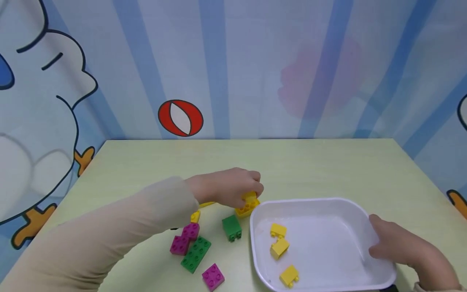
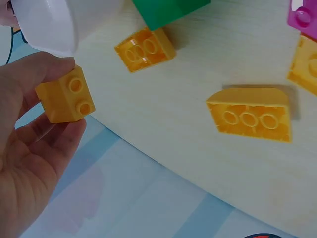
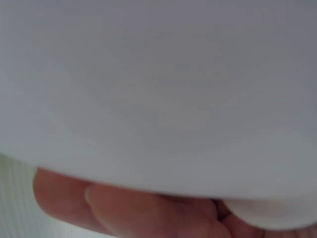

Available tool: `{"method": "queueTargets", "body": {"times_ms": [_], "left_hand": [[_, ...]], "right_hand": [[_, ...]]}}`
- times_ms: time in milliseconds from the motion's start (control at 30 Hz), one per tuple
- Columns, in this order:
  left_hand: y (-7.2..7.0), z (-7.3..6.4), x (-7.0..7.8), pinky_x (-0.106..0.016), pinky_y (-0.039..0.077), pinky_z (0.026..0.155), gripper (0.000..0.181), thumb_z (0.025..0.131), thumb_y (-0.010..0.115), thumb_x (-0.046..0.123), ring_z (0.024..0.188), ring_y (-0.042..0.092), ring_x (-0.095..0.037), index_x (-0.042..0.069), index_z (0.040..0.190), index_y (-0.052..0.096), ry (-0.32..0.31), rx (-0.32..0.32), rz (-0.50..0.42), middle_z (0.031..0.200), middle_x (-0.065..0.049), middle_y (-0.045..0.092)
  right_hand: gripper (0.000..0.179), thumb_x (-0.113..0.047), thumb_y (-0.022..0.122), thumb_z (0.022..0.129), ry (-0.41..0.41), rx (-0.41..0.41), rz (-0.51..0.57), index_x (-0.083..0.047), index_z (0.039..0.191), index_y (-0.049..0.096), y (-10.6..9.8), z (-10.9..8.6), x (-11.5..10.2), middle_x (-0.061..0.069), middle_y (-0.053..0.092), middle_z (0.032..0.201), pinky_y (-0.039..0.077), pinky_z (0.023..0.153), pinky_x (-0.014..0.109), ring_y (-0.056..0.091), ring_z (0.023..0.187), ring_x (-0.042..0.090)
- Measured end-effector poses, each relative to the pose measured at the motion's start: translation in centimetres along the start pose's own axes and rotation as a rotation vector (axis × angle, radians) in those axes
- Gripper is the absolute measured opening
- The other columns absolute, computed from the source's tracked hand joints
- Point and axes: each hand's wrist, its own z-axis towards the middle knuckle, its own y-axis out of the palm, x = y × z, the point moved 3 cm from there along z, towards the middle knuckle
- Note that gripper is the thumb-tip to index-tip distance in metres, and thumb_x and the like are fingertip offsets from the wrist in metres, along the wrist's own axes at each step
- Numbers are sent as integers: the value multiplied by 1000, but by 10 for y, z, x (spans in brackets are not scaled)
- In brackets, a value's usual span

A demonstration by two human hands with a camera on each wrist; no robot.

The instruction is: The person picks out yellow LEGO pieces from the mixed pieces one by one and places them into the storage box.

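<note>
My left hand (image 1: 233,188) pinches a yellow building brick (image 2: 65,95) between thumb and fingertips. In the left wrist view its two studs face the camera. A second yellow brick (image 1: 247,209) lies on the table just below that hand, at the left rim of a white tray (image 1: 328,243). My right hand (image 1: 397,241) grips the tray's right side, and in the right wrist view its fingers (image 3: 129,208) curl along the edge. Inside the tray sit three small yellow bricks (image 1: 279,247), near its left wall.
Left of the tray lie a green brick (image 1: 231,228), a longer green brick (image 1: 196,254) and several magenta bricks (image 1: 213,277). A curved yellow brick (image 2: 250,116) lies farther off, partly hidden by the left arm in the head view. A printed fabric wall (image 1: 251,69) stands behind the table.
</note>
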Motion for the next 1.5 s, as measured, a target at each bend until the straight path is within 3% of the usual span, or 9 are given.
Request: {"method": "queueTargets", "body": {"times_ms": [233, 633, 867, 1033, 1500], "left_hand": [[-3, 8, 7, -18, 46, 74, 25, 84, 68, 12, 88, 51, -13, 14, 109, 64, 4, -19, 31, 102, 0, 53], [-12, 20, 26, -16, 44, 74, 25, 85, 65, 10, 87, 51, -12, 14, 110, 64, 73, -9, 55, 103, 0, 53], [-13, 29, 38, -16, 42, 73, 24, 85, 64, 8, 83, 50, -11, 13, 109, 64, 128, -11, 69, 100, 2, 52], [-14, 36, 46, -15, 42, 74, 23, 86, 63, 8, 85, 49, -12, 14, 109, 63, 165, -19, 67, 99, 2, 51], [-10, 61, 73, -14, 38, 70, 20, 87, 62, 9, 81, 47, -10, 13, 106, 62, 247, -48, 93, 96, 2, 49]], "right_hand": [[82, -2, 63, 78, -13, 13, -7, 29, 131, 8, 2, 2, 2, 47, 18, 133, 29, 96, 62, 27, 121, 58], [79, -3, 65, 76, 16, 17, -36, 28, 129, 14, 0, 1, 0, 44, 33, 128, 38, 92, 57, 44, 114, 50], [81, -3, 64, 78, 29, 1, -30, 29, 130, 11, 2, 3, 0, 46, 24, 131, 33, 94, 60, 34, 119, 55], [80, -4, 66, 77, 40, 7, -45, 28, 130, 14, 1, 5, 1, 44, 32, 129, 36, 93, 59, 42, 116, 51], [80, -4, 65, 77, 40, 19, -67, 28, 129, 15, 1, 2, -3, 45, 30, 129, 34, 94, 60, 40, 116, 53]]}}
